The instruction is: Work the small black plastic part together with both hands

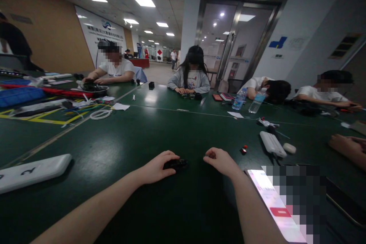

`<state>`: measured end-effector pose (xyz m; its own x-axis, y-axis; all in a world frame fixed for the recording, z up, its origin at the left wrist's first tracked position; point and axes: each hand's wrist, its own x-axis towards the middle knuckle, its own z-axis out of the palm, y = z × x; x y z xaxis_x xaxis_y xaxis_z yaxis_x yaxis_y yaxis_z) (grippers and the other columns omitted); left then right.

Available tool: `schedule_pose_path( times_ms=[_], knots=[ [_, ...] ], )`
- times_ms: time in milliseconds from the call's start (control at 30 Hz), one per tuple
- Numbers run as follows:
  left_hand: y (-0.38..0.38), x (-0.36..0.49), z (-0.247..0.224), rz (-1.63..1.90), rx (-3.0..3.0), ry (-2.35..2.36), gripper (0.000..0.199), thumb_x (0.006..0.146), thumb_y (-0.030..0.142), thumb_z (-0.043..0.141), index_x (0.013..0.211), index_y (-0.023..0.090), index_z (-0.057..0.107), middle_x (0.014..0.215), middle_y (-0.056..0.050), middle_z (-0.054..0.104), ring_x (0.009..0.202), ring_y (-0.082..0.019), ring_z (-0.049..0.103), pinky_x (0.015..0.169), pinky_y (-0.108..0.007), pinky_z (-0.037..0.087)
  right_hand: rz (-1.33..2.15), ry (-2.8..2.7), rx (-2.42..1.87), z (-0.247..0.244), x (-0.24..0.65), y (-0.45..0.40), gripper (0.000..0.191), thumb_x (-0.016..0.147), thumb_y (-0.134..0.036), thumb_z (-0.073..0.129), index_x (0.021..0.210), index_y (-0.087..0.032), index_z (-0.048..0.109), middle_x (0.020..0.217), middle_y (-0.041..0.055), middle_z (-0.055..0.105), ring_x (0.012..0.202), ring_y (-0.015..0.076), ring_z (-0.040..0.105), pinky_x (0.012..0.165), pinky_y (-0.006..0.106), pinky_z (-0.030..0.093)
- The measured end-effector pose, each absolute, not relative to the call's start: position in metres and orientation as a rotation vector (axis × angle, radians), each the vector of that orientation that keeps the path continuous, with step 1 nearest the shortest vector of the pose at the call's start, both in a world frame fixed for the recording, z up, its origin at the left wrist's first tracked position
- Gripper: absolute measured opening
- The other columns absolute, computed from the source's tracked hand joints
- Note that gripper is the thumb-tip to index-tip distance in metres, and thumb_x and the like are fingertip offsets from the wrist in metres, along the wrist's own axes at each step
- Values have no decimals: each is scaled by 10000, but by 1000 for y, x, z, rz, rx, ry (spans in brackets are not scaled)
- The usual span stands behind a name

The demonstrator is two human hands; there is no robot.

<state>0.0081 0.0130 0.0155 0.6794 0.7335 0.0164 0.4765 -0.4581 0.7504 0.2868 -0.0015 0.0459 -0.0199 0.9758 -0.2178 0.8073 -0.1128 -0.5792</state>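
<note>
Small black object (175, 164) on green table (120, 141), pinched at its left end by left hand (156, 167), fingers curled over it. Right hand (219, 161) just beside it, fingers loosely curled, holding nothing. Lit phone (271, 202) near right; white block (272, 144) beyond. Seated person (192, 80) far side.

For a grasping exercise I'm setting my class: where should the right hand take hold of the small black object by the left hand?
Probably at its free end, coming from the right and above, as the right hand is already there. The left hand covers the other end of the small black object. It lies long and low on the green tabletop, so a pinch across its narrow width should suit.
</note>
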Motion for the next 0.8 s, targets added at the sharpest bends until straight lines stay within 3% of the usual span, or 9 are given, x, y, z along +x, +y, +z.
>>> schedule_pose_path(
  times_ms=[400,800],
  knots=[
    [15,5,17,433,2172,1012,431,790,303,591,1211,244,521,1229,-53,505,1119,-206,470,982,-385,365,713,-1761,-2056,46,285,0,316,799,-295,564,1089,-170,585,1064,87,635,970,201,604,830,319,464],
    [14,5,16,448,2174,992,413,771,271,591,1178,252,523,1221,-50,515,1117,-225,466,954,-404,374,693,-1762,-2056,50,256,-7,297,804,-394,552,1039,-217,600,982,70,633,905,213,605,740,334,483]
  ],
)
